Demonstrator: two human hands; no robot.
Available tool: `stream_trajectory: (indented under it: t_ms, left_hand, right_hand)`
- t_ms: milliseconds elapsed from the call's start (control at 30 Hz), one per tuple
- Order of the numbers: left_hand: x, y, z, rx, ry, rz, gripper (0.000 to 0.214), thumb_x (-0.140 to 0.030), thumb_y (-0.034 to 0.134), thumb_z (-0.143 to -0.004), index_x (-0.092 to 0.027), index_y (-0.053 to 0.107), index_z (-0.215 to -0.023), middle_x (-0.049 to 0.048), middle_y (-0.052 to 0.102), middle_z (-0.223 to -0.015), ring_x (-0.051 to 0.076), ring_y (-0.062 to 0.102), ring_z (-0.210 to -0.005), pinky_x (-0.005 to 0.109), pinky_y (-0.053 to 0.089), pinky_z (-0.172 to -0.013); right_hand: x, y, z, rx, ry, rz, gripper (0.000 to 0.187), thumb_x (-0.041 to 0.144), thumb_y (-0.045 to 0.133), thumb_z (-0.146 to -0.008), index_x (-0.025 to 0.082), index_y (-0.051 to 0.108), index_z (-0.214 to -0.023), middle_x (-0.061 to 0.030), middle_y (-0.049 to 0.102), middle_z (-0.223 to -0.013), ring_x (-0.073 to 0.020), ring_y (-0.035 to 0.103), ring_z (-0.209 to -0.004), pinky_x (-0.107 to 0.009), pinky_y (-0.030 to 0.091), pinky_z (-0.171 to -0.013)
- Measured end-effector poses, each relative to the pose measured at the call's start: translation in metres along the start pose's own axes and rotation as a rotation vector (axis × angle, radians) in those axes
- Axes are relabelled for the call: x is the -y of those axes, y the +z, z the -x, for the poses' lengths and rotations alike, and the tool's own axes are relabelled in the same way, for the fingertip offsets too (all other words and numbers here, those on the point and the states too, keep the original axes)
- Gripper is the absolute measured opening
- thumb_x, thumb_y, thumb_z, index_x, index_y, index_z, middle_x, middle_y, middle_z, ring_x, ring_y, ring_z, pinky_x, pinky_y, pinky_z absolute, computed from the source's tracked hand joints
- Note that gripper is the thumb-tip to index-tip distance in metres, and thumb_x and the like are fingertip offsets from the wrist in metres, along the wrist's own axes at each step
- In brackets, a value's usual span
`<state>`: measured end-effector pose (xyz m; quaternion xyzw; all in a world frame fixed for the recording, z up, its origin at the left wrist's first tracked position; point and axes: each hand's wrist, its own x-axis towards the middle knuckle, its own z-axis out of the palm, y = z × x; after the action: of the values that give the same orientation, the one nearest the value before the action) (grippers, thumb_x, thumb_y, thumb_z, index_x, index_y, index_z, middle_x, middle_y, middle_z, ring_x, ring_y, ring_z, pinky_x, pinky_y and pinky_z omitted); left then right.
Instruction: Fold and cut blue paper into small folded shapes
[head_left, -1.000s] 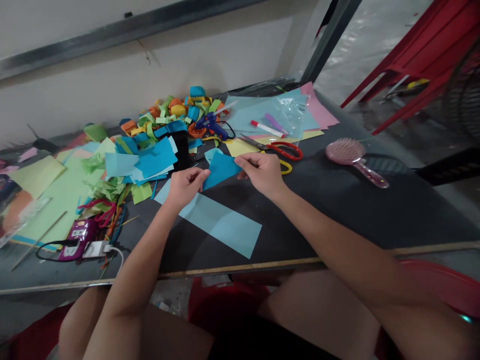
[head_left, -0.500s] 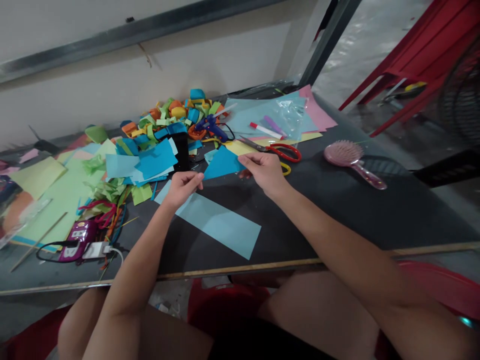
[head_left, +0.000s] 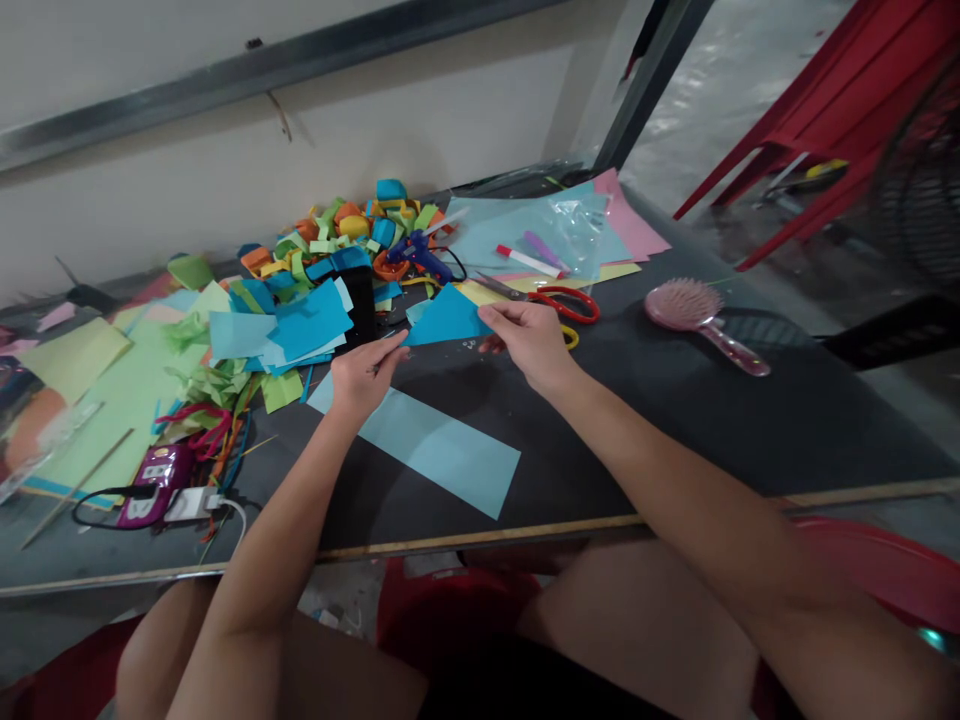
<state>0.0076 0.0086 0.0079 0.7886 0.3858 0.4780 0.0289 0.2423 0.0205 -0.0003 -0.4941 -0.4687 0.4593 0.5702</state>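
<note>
A bright blue piece of paper (head_left: 448, 318), roughly triangular from this angle, is held above the dark tabletop between my two hands. My left hand (head_left: 366, 375) pinches its left corner, index finger stretched along the edge. At the right corner, my right hand (head_left: 529, 338) grips it between thumb and fingers. Beneath my left hand lies a pale blue paper strip (head_left: 442, 450), flat on the table. Red-handled scissors (head_left: 566, 302) rest just behind my right hand, with a yellow handle (head_left: 571, 337) partly hidden beside them.
Blue paper pieces (head_left: 307, 318) are stacked left of centre, before a heap of coloured paper loops (head_left: 337, 235). A blue glue gun (head_left: 420, 255), a red-capped marker (head_left: 529, 260) and a pink hairbrush (head_left: 697, 315) lie farther back and right. A purple power strip (head_left: 157, 485) is at left.
My left fingers have straightened and extended along the blue paper's lower left edge. The paper is tilted slightly differently, while my right hand keeps its grip. The view has shifted a little.
</note>
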Motion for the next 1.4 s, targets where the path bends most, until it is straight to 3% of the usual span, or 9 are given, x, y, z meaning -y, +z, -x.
stream_trajectory:
  t_ms: [200,433,667,1233,1400]
  left_hand:
    - [-0.002,0.0,0.002,-0.031,-0.062,0.031,0.021,-0.024,0.059,-0.092,-0.021,0.075,-0.104,0.0016,0.078,-0.085,0.014,0.074,-0.067,0.022,0.061,-0.058]
    - [0.005,0.003,0.005,-0.109,0.014,0.036,0.022,-0.024,0.058,-0.093,-0.023,0.073,-0.109,0.0003,0.078,-0.086,0.014,0.074,-0.067,0.021,0.061,-0.056]
    - [0.009,0.002,0.004,-0.104,0.129,-0.05,0.026,-0.021,0.058,-0.092,-0.022,0.07,-0.115,0.0006,0.078,-0.09,0.014,0.075,-0.069,0.02,0.062,-0.058]
    - [-0.003,0.001,0.002,-0.141,0.083,-0.131,0.018,-0.025,0.061,-0.09,-0.019,0.075,-0.1,0.0025,0.078,-0.078,0.014,0.074,-0.063,0.02,0.058,-0.055]
    - [-0.006,0.0,0.001,-0.168,0.035,-0.102,0.018,-0.026,0.061,-0.09,-0.02,0.075,-0.099,0.002,0.078,-0.077,0.014,0.073,-0.062,0.021,0.058,-0.056]
  right_hand:
    - [0.003,0.001,0.002,0.027,0.024,0.0,0.041,0.054,0.076,-0.069,0.015,0.074,-0.082,0.0005,0.063,-0.058,-0.0107,0.062,-0.046,-0.02,0.043,-0.044]
    - [0.006,0.002,0.004,0.027,0.03,-0.014,0.04,0.052,0.078,-0.068,0.014,0.075,-0.081,0.0007,0.062,-0.056,-0.0098,0.06,-0.044,-0.02,0.043,-0.043]
    - [0.0,0.0,0.001,0.015,0.004,-0.006,0.04,0.053,0.076,-0.07,0.016,0.075,-0.084,0.0002,0.064,-0.06,-0.0105,0.062,-0.046,-0.021,0.044,-0.044]
    - [0.004,0.0,0.003,0.028,-0.015,0.022,0.038,0.051,0.074,-0.073,0.015,0.074,-0.086,0.0005,0.062,-0.058,-0.0108,0.061,-0.047,-0.022,0.045,-0.046]
    - [0.005,0.0,0.003,0.057,-0.068,0.059,0.039,0.055,0.073,-0.073,0.016,0.073,-0.078,0.0025,0.056,-0.053,-0.0071,0.048,-0.041,-0.022,0.04,-0.043]
